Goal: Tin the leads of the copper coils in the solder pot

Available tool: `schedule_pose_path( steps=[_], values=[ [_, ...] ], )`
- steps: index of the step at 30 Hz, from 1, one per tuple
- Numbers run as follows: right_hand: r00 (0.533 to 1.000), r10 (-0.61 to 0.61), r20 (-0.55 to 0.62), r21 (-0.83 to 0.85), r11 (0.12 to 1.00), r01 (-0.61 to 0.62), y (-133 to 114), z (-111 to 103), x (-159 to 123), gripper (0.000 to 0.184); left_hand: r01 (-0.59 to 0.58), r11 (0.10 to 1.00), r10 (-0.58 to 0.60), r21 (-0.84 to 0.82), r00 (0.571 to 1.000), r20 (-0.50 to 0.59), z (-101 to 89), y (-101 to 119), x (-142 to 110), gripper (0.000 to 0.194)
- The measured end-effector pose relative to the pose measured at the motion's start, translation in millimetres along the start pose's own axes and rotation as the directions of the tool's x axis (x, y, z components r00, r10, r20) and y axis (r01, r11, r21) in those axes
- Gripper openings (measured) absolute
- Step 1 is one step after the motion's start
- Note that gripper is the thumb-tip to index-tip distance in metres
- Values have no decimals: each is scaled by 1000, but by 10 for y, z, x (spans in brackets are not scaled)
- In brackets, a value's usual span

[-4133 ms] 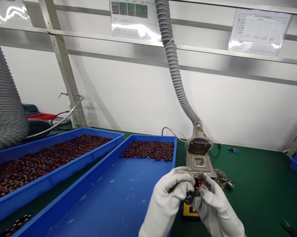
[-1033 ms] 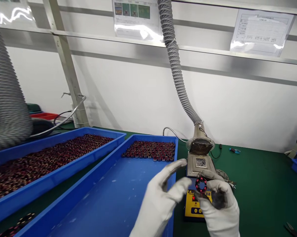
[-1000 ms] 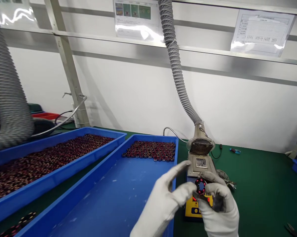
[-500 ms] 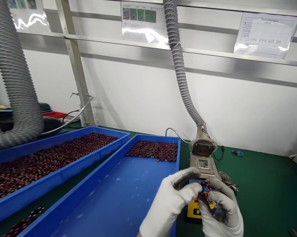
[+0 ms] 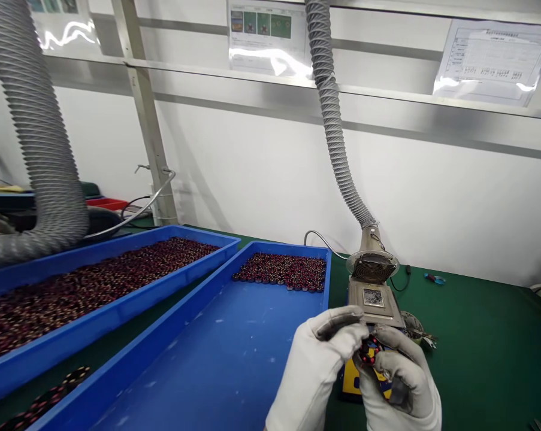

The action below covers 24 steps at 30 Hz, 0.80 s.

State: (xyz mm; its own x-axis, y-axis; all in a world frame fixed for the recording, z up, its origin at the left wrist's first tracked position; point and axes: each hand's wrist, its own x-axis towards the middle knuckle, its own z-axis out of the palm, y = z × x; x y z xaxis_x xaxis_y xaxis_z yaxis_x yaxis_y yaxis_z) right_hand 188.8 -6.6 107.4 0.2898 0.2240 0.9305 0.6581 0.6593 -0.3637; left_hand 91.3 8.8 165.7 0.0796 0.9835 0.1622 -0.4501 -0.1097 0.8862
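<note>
Both my hands wear white gloves with dark-stained fingers and meet low, right of centre. Between them is a small black ring-shaped part with red dots [image 5: 369,353], partly covered by fingers. My right hand [image 5: 405,374] is closed around its right side. From the left, my left hand [image 5: 317,359] pinches at the ring's edge with thumb and forefinger. Just behind stands a metal heating unit [image 5: 393,310] with a small dark, shiny square on top. Its yellow and blue front panel [image 5: 351,378] shows below my fingers.
A blue tray [image 5: 171,371] holds rows of similar small round parts [image 5: 283,270] at its far end. Another blue tray [image 5: 117,317] on the left is full of them. A grey hose [image 5: 335,126] drops to a fume hood [image 5: 372,264]. Blue-handled pliers [image 5: 434,279] lie on the green mat.
The camera view has shifted slightly, so the scene sits a little further right. My fingers have closed in around the ring, covering more of it.
</note>
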Motion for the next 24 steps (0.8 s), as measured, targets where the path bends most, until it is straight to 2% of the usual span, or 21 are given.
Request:
schedule_pose_path(
  steps=[5, 7, 10, 12, 16, 20, 22, 24],
  values=[
    [998, 70, -3, 35, 997, -70, -55, 11, 27, 20, -162, 968, 125, -191, 974, -191, -82, -117, 98, 21],
    [997, 78, -16, 47, 996, -78, -63, 20, 29, 19, -150, 974, 127, -169, 982, -141, -82, -62, 91, 24],
    [998, 64, -29, 50, 997, -63, -57, 30, 14, 18, -25, 998, 27, -50, 999, 46, -11, 31, 38, 23],
    [999, 51, -13, 50, 998, -50, -49, 26, 1, 19, 8, 1000, -8, 1, 997, 74, 40, 30, 16, 18],
    [995, 91, 30, 92, 991, -94, -59, 7, -9, 21, -60, 991, 50, -118, 995, -88, 3, -78, 64, 19],
    [971, 241, -10, 184, 955, -235, -73, 13, 1, 22, -191, 950, 131, -248, 962, -239, -190, -40, 128, 22],
    [952, 305, -18, 271, 918, -289, -43, 9, 20, 23, -221, 957, 170, -189, 952, -254, -275, 34, 117, 21],
    [950, 311, 20, 348, 889, -299, 25, -21, 56, 27, -172, 985, 167, -10, 966, -198, -343, 84, 78, 19]
  ],
)
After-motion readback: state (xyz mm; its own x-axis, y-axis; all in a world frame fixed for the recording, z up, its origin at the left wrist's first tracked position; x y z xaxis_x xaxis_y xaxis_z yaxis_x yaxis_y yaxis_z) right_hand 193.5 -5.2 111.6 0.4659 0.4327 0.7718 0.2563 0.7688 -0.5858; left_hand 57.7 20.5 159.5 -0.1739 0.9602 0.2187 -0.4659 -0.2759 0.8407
